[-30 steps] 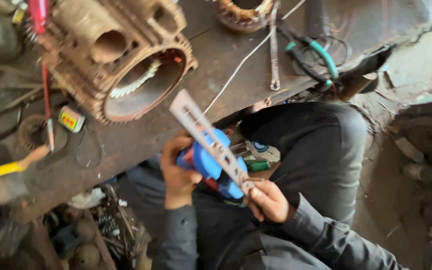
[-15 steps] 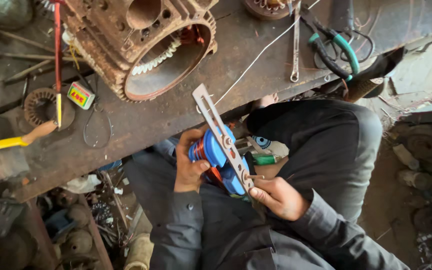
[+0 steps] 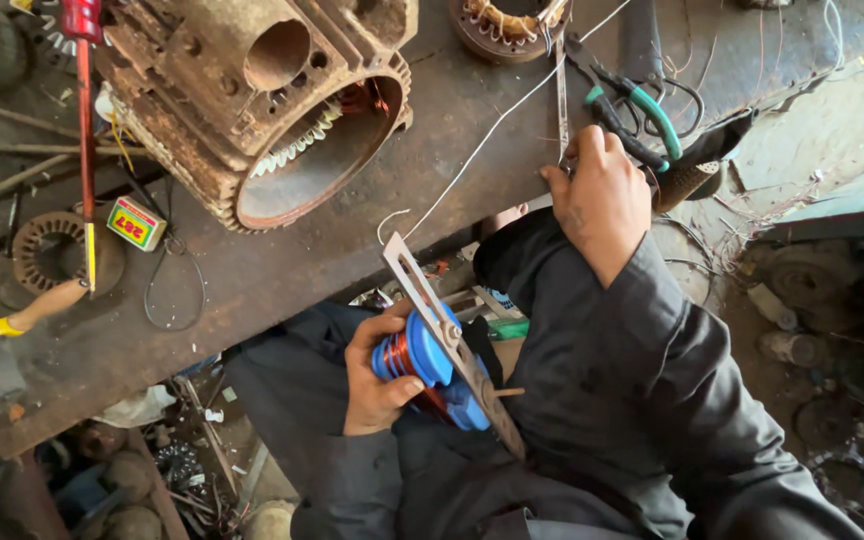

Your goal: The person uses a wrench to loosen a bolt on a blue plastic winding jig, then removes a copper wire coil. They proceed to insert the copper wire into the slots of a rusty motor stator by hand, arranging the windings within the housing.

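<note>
My left hand point(image 3: 377, 372) grips a blue winding former point(image 3: 434, 362) wrapped with copper wire, held over my lap. A slotted grey metal bar point(image 3: 449, 343) runs diagonally across the former. My right hand point(image 3: 600, 195) is up at the workbench edge, fingers curled on the tools lying there, beside green-handled pliers point(image 3: 642, 112) and a thin metal file point(image 3: 561, 95). What the fingers hold is hidden. A white wire point(image 3: 482, 135) trails across the bench toward my lap.
A rusty motor stator housing point(image 3: 262, 110) sits on the dark workbench point(image 3: 282, 270). A red-handled screwdriver point(image 3: 83, 130), small yellow-green box point(image 3: 136, 222), wooden-handled tool point(image 3: 22, 317) and coil ring point(image 3: 504, 25) lie around. Scrap litters the floor point(image 3: 812, 340).
My right hand left the bar at the former and rose to the tools on the bench edge. The left hand kept hold of the former.
</note>
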